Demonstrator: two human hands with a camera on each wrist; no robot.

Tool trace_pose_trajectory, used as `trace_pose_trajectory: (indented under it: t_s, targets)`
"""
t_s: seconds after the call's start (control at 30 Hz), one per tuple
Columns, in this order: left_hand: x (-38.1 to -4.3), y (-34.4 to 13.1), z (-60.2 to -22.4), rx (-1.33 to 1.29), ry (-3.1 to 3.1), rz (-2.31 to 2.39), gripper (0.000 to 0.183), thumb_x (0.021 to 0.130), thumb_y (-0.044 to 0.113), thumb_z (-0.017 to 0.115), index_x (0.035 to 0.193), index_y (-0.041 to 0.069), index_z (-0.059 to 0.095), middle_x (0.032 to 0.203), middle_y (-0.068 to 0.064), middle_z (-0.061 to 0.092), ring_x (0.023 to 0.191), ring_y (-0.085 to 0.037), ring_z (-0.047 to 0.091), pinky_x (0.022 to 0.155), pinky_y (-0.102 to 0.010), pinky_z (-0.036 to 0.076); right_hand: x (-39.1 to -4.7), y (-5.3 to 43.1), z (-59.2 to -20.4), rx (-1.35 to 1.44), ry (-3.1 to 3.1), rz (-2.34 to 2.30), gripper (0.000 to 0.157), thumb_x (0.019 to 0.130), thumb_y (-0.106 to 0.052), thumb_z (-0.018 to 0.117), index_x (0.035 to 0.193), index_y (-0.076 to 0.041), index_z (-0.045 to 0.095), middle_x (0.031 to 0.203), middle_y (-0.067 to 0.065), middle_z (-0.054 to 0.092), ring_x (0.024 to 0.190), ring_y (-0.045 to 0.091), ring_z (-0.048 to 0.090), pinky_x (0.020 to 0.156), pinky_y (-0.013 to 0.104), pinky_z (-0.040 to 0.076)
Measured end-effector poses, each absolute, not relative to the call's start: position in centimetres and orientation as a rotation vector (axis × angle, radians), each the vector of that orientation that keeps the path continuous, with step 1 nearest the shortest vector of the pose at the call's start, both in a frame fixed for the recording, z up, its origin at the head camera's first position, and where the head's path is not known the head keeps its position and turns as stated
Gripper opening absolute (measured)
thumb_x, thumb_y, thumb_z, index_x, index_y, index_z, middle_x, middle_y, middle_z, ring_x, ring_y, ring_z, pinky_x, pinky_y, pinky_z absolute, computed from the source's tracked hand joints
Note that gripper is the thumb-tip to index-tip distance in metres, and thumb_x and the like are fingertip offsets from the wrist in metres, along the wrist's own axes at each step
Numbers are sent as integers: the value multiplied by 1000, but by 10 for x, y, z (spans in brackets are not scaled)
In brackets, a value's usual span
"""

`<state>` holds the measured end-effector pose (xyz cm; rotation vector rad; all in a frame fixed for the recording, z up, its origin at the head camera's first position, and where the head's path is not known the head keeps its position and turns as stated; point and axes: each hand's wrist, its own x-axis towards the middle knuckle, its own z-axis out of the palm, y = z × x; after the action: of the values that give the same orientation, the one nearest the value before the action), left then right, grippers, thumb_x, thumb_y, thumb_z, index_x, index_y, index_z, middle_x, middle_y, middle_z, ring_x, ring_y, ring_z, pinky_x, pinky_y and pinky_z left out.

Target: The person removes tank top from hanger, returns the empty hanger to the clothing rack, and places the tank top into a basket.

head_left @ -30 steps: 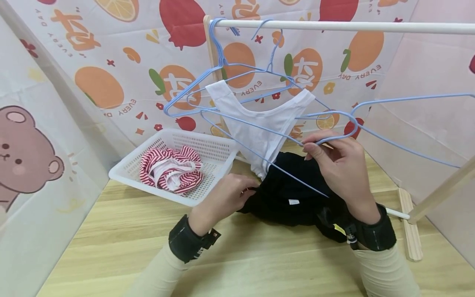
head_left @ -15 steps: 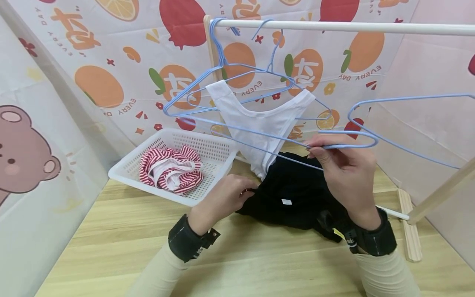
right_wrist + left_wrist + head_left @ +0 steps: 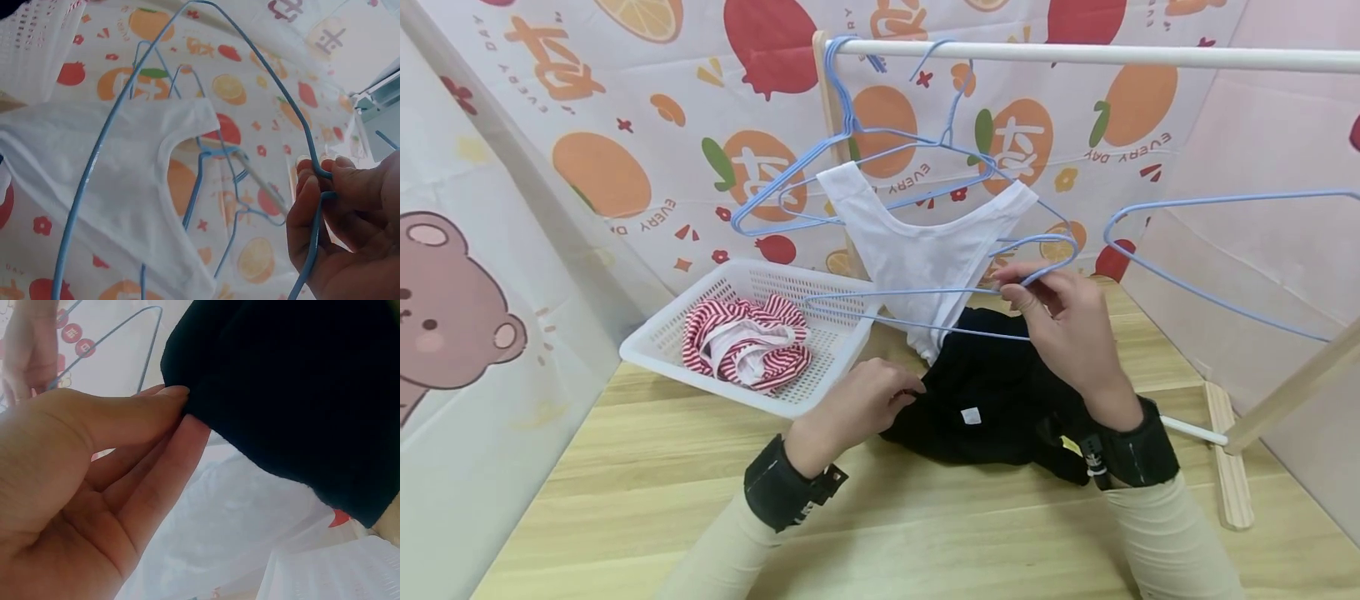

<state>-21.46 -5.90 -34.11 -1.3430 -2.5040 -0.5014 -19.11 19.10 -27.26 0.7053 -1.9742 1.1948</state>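
A black garment (image 3: 1000, 392) with a small white label lies bunched on the table. My left hand (image 3: 861, 402) pinches its edge between thumb and fingers, and in the left wrist view the black cloth (image 3: 281, 387) spreads up from the fingertips. To the right, my right hand (image 3: 1067, 333) grips a blue wire hanger (image 3: 92, 165) near its neck. The hanger is tilted on its side, its long end pointing left over the black garment. Just behind, white underpants (image 3: 925, 250) hang by their sides from another blue hanger on the rail.
A white rail (image 3: 1112, 56) crosses the top, with several blue hangers (image 3: 790, 177) at its left end. One more hanger (image 3: 1225, 198) hangs at right, near a wooden foot (image 3: 1228, 467). At left, a white basket (image 3: 850, 367) holds a red-and-white striped garment (image 3: 775, 312).
My right hand went slightly right, then back left and a little forward, tilting the hanger so its end dropped lower across the underpants. My left hand has stayed at the black garment's edge.
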Motion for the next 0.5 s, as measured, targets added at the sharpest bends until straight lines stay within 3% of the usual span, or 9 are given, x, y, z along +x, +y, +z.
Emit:
trace_pose_trajectory:
  t_s: [0.5]
  targets:
    - [-213, -66, -329, -1284, -2556, -439, 13, 83, 8, 71, 93, 17, 74, 86, 6, 72, 77, -8, 66, 69, -24, 53, -210, 207, -274, 522, -2113, 1144, 18, 92, -8, 60, 106, -2, 70, 93, 13, 70, 75, 4, 56, 67, 10, 45]
